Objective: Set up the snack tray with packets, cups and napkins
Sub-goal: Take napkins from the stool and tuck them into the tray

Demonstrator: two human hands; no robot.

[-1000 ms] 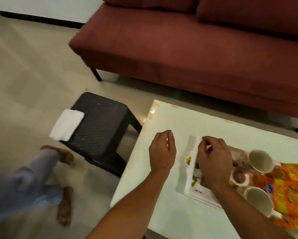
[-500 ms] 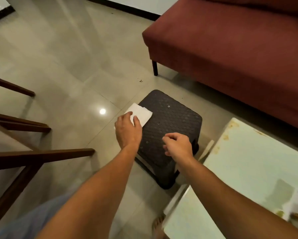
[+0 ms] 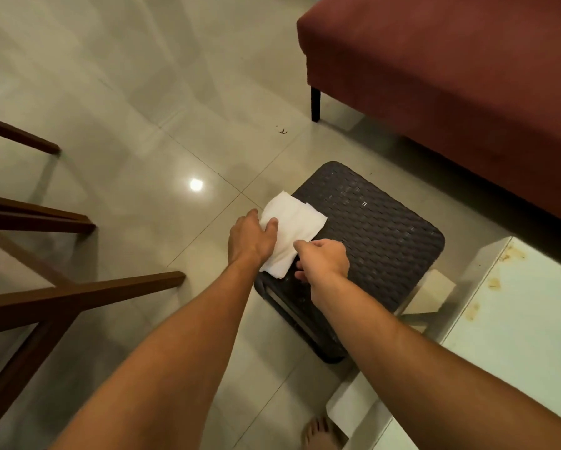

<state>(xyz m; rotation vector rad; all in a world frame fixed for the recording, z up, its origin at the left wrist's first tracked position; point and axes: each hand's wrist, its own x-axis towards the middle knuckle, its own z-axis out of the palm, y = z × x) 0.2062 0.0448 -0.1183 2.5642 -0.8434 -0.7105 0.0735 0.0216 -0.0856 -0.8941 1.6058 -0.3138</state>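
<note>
Both hands now off the tray & over at the woven stool (image 3: 376, 235), left of the surface. Left hand (image 3: 249, 238) presses the napkin stack (image 3: 292, 228) flat at stool's near-left corner; right hand (image 3: 323, 259), grip narrow, pinches a top sheet — next napkin coming.

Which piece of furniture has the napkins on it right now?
The dark woven stool: the white napkins lie at its left edge under both hands. The red sofa and pale table show none.
</note>
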